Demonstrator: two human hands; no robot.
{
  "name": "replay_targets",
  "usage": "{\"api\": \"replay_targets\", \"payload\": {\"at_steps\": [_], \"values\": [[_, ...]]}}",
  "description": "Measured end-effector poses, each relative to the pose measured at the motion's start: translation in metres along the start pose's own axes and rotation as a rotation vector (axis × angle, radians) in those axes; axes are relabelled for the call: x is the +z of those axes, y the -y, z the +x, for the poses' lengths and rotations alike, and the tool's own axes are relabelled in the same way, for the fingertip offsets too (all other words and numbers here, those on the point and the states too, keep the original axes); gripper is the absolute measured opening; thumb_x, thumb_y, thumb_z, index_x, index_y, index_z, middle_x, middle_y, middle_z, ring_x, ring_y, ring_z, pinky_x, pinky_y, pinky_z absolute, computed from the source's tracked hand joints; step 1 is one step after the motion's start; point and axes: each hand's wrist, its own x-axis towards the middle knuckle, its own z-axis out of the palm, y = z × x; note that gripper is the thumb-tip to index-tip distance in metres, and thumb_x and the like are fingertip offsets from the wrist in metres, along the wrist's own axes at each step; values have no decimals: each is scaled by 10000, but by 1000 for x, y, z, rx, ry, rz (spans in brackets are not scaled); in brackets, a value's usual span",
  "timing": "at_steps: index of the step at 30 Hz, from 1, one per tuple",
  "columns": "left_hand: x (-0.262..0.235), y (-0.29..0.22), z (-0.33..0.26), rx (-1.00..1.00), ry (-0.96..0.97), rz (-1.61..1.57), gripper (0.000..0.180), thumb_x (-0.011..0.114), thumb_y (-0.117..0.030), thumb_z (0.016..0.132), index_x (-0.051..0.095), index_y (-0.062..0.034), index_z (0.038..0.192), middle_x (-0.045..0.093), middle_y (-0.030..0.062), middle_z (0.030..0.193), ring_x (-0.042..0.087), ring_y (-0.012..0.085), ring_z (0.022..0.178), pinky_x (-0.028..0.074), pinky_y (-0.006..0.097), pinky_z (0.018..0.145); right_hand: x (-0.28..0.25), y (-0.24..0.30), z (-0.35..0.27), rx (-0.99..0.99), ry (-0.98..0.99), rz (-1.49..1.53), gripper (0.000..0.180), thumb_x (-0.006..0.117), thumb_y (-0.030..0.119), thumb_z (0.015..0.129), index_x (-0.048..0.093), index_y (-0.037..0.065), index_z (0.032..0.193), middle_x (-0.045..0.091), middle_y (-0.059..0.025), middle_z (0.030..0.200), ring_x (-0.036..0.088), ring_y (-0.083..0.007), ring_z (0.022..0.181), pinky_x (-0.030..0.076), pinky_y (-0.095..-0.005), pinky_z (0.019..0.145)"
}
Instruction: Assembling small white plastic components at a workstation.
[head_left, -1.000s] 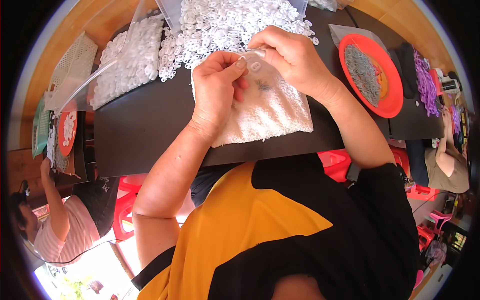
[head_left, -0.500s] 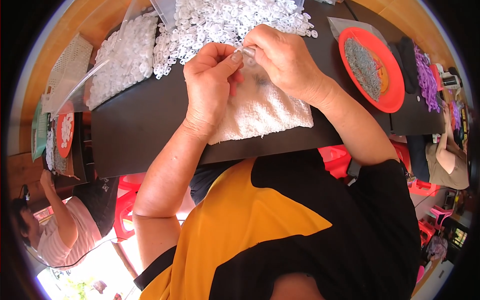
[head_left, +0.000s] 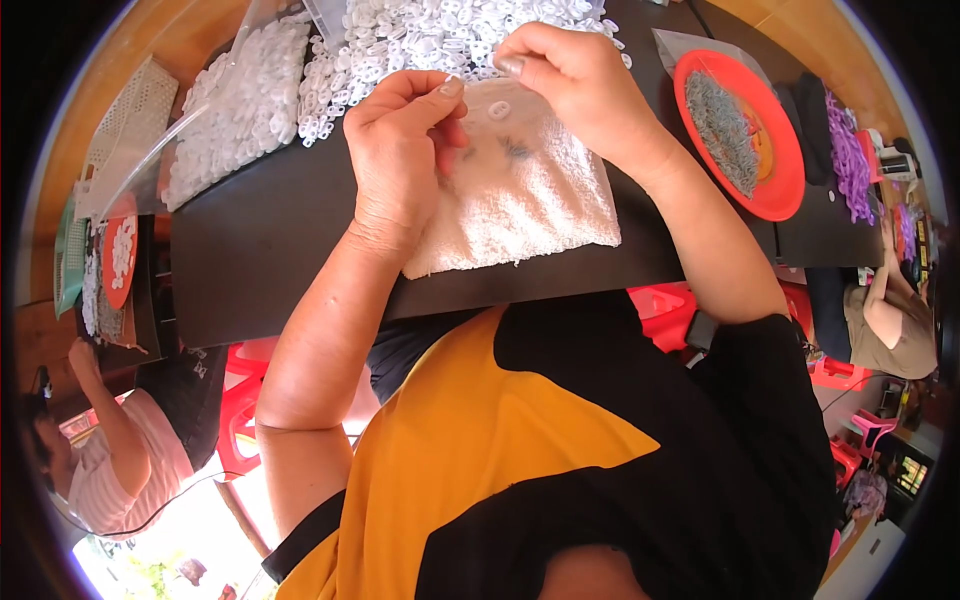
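Observation:
My left hand (head_left: 395, 150) is closed in a pinch over the left side of a cream towel (head_left: 540, 215). A speck of white shows at its thumb tip, too small to name. To its right, my right hand (head_left: 580, 90) also pinches thumb against forefinger, above the towel's far right part; whatever is between those fingers is hidden. The hands are apart. On the towel between them lies one small white oval plastic piece (head_left: 498, 110), with a few thin dark bits (head_left: 515, 150) just nearer. Beyond the hands spreads a heap of similar white pieces (head_left: 440, 40).
A clear bag of white pieces (head_left: 235, 120) sits left on the dark table (head_left: 265, 265). A red plate (head_left: 785, 180) with many small grey parts stands right, near a purple bundle (head_left: 848, 160). People sit at left (head_left: 120, 450) and right (head_left: 890, 325).
My hands have moved apart, the left leftward and the right up and away. The white oval piece on the towel now shows fully between them.

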Motion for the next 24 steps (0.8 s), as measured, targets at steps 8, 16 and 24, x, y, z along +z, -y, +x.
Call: {"api": "replay_targets", "payload": {"at_steps": [8,16,24], "values": [[-1,-6,1,-48,59,-135,96,643,-71,857,625,21,879,625,73,736,541,112,545,380,234,457,0,-10,-2,-285,216,-751,61,628,110,824,625,55,852,603,-82,875,619,-316,808,491,-409,664],[2,-10,-4,-44,77,-111,108,658,-72,832,620,23,869,619,71,731,544,113,545,380,237,456,-12,9,3,189,127,236,139,611,143,901,641,7,902,624,-8,786,591,-103,740,453,-255,669],[2,-9,-4,-30,55,-121,103,664,-72,827,628,19,857,616,66,718,538,106,527,374,236,435,-6,23,0,288,45,442,170,649,183,870,663,14,880,635,-27,759,605,-118,683,469,-259,653]]}}
